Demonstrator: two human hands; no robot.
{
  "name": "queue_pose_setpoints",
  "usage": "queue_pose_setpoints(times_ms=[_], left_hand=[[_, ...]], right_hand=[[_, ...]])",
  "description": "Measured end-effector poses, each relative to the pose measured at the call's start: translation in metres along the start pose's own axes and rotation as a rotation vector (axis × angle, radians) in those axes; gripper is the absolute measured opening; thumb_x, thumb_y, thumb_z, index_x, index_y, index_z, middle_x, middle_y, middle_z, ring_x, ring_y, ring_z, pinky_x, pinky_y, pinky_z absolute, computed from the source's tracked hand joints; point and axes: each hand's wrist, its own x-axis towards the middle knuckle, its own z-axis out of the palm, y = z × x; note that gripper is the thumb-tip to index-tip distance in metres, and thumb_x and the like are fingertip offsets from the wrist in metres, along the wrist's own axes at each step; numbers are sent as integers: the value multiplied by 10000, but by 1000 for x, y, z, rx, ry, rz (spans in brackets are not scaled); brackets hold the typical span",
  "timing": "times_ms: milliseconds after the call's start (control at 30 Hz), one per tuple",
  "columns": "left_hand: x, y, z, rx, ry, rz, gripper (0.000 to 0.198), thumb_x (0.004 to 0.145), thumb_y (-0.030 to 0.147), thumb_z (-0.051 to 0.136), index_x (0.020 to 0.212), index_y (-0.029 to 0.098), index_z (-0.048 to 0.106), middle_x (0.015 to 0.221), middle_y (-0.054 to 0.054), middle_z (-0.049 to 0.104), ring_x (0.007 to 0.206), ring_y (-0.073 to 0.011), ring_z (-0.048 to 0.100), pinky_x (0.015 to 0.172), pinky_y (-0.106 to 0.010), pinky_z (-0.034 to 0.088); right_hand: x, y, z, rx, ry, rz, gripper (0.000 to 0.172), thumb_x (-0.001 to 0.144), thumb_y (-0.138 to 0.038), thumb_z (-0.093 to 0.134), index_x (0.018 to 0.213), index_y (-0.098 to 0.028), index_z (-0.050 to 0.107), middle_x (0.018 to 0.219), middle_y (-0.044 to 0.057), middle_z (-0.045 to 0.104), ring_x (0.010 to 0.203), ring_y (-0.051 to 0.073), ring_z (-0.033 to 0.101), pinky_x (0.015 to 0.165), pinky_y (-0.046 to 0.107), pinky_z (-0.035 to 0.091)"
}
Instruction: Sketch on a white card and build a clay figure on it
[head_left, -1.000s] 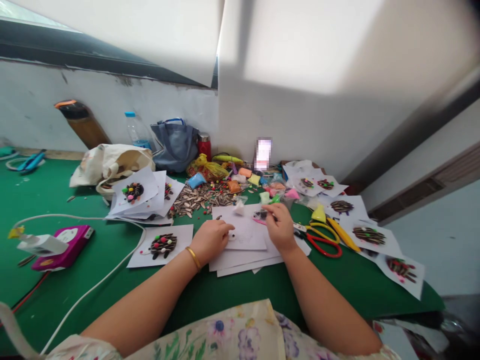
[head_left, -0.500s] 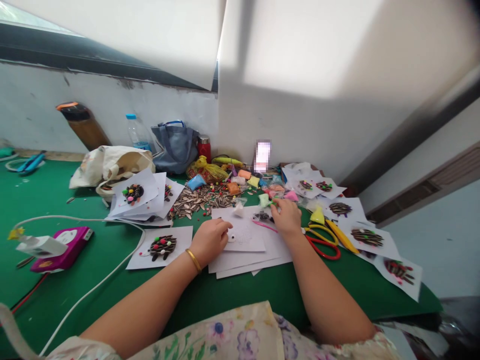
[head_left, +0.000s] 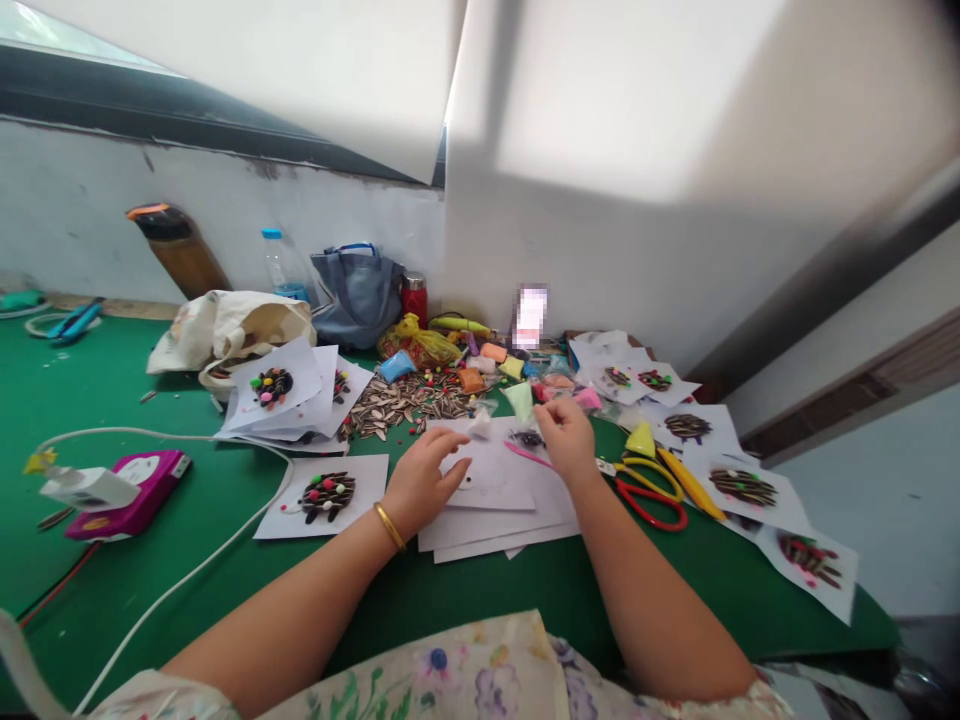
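Note:
My left hand point(head_left: 427, 475), a gold bangle at its wrist, is over the left side of a white sheet of paper point(head_left: 502, 495). Its thumb and fingers are apart and hold nothing. A small black dot shows on the sheet near the thumb. My right hand point(head_left: 568, 435) is closed in a pinch above the right edge of the papers; what it pinches is too small to make out. Just left of its fingertips lies a light green clay packet point(head_left: 518, 402). Below are a dark packet point(head_left: 531, 439) and a pink tool point(head_left: 529, 455). White clay point(head_left: 480, 425) rests at the sheet's top.
Sunflower seeds point(head_left: 397, 400) are heaped behind the papers. Scissors point(head_left: 649, 495) and a yellow pen-like tool point(head_left: 690, 485) lie right. Seed-decorated sheets point(head_left: 742, 487) line both sides. A white cable point(head_left: 202, 570) runs across the left. A phone point(head_left: 529, 318) stands against the wall.
My left hand has opened, its thumb and fingers spreading over the sheet. My right hand has shifted slightly and its fingers are drawn together; the light green packet now shows more fully beside it.

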Motion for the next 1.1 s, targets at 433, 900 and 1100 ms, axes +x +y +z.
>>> queue_pose_setpoints(times_ms=[433, 900, 1100], left_hand=[[3, 2, 1, -476, -17, -141, 291, 916, 350, 541, 1110, 185, 684, 1141, -96, 646, 1056, -220, 614, 922, -383, 523], [0, -2, 6, -567, -7, -224, 145, 822, 309, 621, 885, 179, 615, 760, 8, 626, 685, -135, 604, 657, -262, 517], [-2, -5, 6, -402, 8, -109, 38, 845, 232, 596, 846, 195, 596, 762, 17, 596, 685, -118, 556, 668, -249, 482]], right_hand=[[-52, -61, 11, 97, -191, -307, 429, 829, -478, 651, 1169, -231, 567, 1213, 113, 550, 1141, 283, 497, 1006, 463, 385], [-58, -42, 26, -43, -376, -411, 302, 943, -354, 502, 1181, -177, 561, 1049, 119, 639, 982, 263, 561, 860, 405, 434], [-57, -42, 27, -36, -369, -398, 278, 923, -357, 527, 1134, -183, 575, 1014, 106, 651, 942, 256, 574, 822, 385, 438]])
